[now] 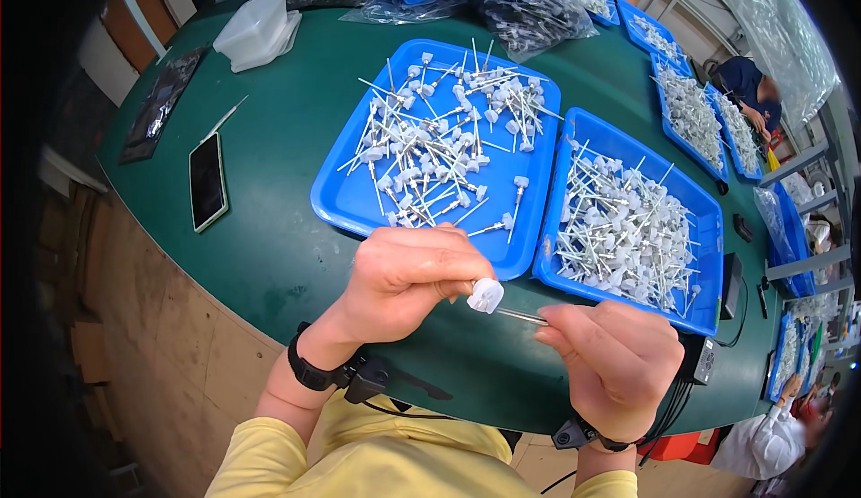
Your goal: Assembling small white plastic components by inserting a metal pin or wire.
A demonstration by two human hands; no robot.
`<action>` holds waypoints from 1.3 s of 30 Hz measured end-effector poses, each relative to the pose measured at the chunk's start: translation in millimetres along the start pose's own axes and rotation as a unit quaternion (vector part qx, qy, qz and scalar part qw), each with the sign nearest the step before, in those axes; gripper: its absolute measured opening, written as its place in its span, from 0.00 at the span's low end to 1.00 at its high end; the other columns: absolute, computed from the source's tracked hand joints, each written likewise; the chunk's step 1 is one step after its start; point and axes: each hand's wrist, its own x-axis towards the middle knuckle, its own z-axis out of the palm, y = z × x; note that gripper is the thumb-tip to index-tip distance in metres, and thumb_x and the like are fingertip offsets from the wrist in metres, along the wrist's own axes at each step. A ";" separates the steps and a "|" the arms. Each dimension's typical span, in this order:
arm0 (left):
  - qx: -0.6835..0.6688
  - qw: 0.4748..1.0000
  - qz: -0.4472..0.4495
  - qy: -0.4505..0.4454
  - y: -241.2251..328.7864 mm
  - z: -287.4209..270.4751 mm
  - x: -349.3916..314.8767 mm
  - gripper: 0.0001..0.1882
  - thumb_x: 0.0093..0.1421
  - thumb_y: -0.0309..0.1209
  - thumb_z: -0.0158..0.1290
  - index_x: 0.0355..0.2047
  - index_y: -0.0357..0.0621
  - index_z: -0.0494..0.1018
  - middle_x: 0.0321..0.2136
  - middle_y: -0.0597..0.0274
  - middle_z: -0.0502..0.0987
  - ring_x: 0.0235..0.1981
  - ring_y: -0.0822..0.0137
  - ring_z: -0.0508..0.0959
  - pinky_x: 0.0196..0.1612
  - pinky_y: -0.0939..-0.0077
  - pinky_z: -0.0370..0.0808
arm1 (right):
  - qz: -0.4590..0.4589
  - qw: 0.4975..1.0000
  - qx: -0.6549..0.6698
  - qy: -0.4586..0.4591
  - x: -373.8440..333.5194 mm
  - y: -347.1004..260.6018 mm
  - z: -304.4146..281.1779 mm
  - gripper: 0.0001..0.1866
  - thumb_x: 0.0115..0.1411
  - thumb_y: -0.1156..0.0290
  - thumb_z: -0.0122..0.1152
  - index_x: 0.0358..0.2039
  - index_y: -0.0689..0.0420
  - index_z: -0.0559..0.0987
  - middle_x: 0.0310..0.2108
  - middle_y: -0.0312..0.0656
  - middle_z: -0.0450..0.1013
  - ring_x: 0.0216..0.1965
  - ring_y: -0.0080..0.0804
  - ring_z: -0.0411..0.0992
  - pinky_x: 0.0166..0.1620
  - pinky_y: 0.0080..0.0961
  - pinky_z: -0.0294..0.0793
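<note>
Just in front of the trays, my left hand (408, 274) is closed in a pinch around a small white plastic cap (485, 295) with a rounded face. My right hand (619, 359) pinches a thin metallic rod (522, 316) whose far end reaches the cap. Whether rod and cap are joined I cannot tell. Beyond my left hand lies a blue tray (336, 189) with loosely scattered white-headed parts on thin stems. A second blue tray (558, 260), more densely heaped with similar parts, sits beyond my right hand.
A phone (208, 182) and a thin pointed tool (224, 117) lie at left, near white plastic tubs (254, 32). Clear bags of parts (529, 14) are at the back. More filled blue trays (691, 117) line the right, where other people work. Cables (673, 413) hang beside my right wrist.
</note>
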 end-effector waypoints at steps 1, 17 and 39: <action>0.000 1.000 -0.002 -0.001 0.3 0.0 0.2 0.11 0.46 0.12 0.55 0.32 0.34 0.76 0.23 0.56 0.76 0.23 0.61 0.75 0.29 0.73 0.70 | -0.025 1.000 0.008 -0.009 -0.1 2.1 0.0 0.11 0.37 0.77 0.68 0.25 0.60 0.79 0.16 0.37 0.70 0.14 0.29 0.65 0.18 0.22 0.61; 0.004 0.999 -0.033 0.019 1.4 4.0 -1.8 0.08 0.49 0.14 0.54 0.31 0.31 0.76 0.23 0.55 0.76 0.22 0.64 0.74 0.26 0.74 0.70 | -0.079 0.996 0.016 -0.025 -0.9 8.0 0.6 0.12 0.40 0.80 0.66 0.30 0.64 0.78 0.18 0.37 0.71 0.14 0.26 0.65 0.16 0.22 0.61; -0.014 0.999 0.012 0.044 1.7 5.6 0.2 0.05 0.50 0.21 0.58 0.27 0.30 0.77 0.21 0.53 0.77 0.19 0.63 0.73 0.27 0.71 0.67 | 0.088 0.965 0.222 -0.111 -0.9 14.0 6.7 0.08 0.46 0.78 0.69 0.28 0.60 0.79 0.14 0.40 0.66 0.14 0.33 0.65 0.18 0.24 0.62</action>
